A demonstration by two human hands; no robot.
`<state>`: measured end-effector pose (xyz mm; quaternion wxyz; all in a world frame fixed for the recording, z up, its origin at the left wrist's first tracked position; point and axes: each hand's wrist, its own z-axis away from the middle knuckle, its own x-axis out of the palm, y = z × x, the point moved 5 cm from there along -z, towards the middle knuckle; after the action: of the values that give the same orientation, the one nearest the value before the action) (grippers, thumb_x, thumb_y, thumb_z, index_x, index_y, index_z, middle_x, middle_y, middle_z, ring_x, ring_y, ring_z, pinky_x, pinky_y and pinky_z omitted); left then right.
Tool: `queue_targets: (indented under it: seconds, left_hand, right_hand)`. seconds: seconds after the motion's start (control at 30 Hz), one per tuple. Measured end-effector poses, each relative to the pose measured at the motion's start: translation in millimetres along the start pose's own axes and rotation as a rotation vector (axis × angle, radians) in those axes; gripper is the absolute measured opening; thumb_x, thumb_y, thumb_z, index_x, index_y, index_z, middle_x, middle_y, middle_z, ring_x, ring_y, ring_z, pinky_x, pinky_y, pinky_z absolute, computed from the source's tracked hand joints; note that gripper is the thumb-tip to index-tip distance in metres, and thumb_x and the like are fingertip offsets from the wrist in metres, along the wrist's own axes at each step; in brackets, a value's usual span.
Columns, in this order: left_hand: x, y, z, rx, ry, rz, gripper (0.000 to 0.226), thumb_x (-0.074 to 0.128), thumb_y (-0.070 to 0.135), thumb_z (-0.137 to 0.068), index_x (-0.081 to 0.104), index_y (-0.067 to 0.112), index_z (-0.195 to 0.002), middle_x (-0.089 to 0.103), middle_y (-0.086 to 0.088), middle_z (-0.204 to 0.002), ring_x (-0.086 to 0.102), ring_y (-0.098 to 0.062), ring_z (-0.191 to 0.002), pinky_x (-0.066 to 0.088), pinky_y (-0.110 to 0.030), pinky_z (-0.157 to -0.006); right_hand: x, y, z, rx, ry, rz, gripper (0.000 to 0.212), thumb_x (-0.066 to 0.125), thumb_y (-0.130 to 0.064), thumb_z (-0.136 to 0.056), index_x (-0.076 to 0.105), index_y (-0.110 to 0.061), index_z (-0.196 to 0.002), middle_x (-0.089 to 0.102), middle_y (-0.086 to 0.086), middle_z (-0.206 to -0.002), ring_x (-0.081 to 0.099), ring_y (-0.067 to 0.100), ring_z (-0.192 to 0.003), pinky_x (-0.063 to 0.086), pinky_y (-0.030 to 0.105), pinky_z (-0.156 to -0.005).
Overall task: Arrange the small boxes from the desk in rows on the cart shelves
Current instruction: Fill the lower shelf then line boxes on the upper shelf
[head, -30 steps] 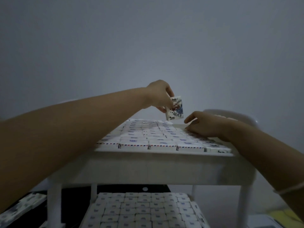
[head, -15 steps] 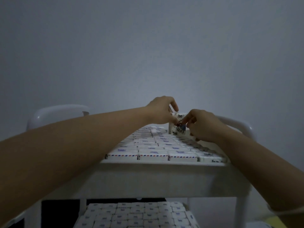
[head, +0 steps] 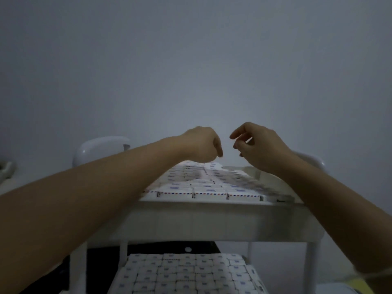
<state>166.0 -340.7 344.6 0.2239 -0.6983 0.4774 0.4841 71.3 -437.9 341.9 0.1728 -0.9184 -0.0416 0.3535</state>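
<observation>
In the head view we see the cart (head: 212,221) straight ahead, its top shelf (head: 253,174) packed with small boxes (head: 210,189) lying flat in close rows from the near edge back to the far edge. The front row shows red-and-blue striped borders, while the boxes along the right edge are blurred. Our left hand (head: 201,145) hovers above the far edge of the shelf, clear of the boxes. Its fingers curl loosely downward behind the back of the hand and we see nothing in them. Our right hand (head: 257,145) hangs just beside it at the same height, also off the boxes. Its fingers are relaxed and slightly bent, with the forefinger reaching toward the left hand, and it holds nothing. A small gap separates the two hands. A rounded white handle (head: 99,147) rises at the cart's far left corner. Below the top shelf, between the white legs (head: 310,270), a lower layer of boxes (head: 186,274) lies in tidy rows, each box bearing a small bluish mark. Behind everything stands a plain grey wall (head: 191,60), and a yellow object (head: 360,286) peeks in at the bottom right corner of the frame.
</observation>
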Motion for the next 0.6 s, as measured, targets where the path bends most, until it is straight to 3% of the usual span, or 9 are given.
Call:
queue_targets:
  seconds: [0.13, 0.23, 0.33, 0.4, 0.5, 0.6]
  left_hand:
    - [-46, -6, 97, 0.068, 0.3, 0.061, 0.025, 0.051, 0.016, -0.093, 0.07, 0.032, -0.093, 0.071, 0.015, -0.082, 0.061, 0.002, -0.069, 0.05, -0.02, -0.074]
    - [-56, -22, 182, 0.1, 0.343, 0.294, 0.02, 0.056, 0.015, -0.093, 0.069, 0.029, -0.09, 0.071, 0.012, -0.071, 0.059, 0.003, -0.054, 0.042, -0.008, -0.056]
    - [-46, -65, 249, -0.025, 0.384, 0.407, 0.02, 0.056, 0.008, -0.093, 0.07, 0.022, -0.087, 0.071, 0.004, -0.069, 0.05, 0.0, -0.04, 0.039, -0.012, -0.044]
    - [-27, -104, 289, -0.163, 0.385, 0.416, 0.021, 0.055, 0.008, -0.094, 0.069, 0.022, -0.088, 0.071, 0.002, -0.072, 0.048, -0.008, -0.038, 0.039, -0.018, -0.042]
    - [5, -164, 353, -0.389, 0.409, 0.385, 0.023, 0.053, 0.007, -0.096, 0.068, 0.024, -0.09, 0.071, 0.008, -0.078, 0.056, -0.024, -0.046, 0.047, -0.024, -0.046]
    - [32, -207, 421, -0.555, 0.444, 0.251, 0.03, 0.056, 0.005, -0.093, 0.068, 0.032, -0.09, 0.069, 0.022, -0.085, 0.064, -0.007, -0.063, 0.05, -0.018, -0.058]
  right_hand:
    - [-2, -59, 39, -0.179, 0.102, -0.153, 0.004, 0.054, -0.029, -0.095, 0.057, -0.031, -0.095, 0.064, -0.012, -0.079, 0.061, 0.004, -0.07, 0.05, 0.022, -0.065]
    - [16, -107, 83, -0.365, 0.121, -0.318, 0.004, 0.054, -0.026, -0.092, 0.057, -0.029, -0.094, 0.059, -0.012, -0.064, 0.059, 0.007, -0.061, 0.046, 0.019, -0.055]
    - [55, -147, 121, -0.491, 0.02, -0.431, 0.006, 0.056, -0.021, -0.094, 0.058, -0.025, -0.099, 0.055, -0.012, -0.06, 0.055, 0.008, -0.056, 0.037, 0.016, -0.052]
    - [88, -171, 142, -0.546, -0.078, -0.483, 0.009, 0.057, -0.02, -0.094, 0.056, -0.026, -0.101, 0.054, -0.014, -0.063, 0.055, 0.006, -0.056, 0.036, 0.014, -0.051]
    - [146, -197, 169, -0.571, -0.256, -0.518, 0.012, 0.053, -0.023, -0.096, 0.054, -0.029, -0.107, 0.058, -0.01, -0.069, 0.057, 0.01, -0.06, 0.043, 0.024, -0.051]
    - [212, -209, 195, -0.518, -0.414, -0.534, 0.013, 0.052, -0.023, -0.097, 0.053, -0.029, -0.109, 0.06, -0.006, -0.073, 0.056, 0.012, -0.062, 0.046, 0.031, -0.055]
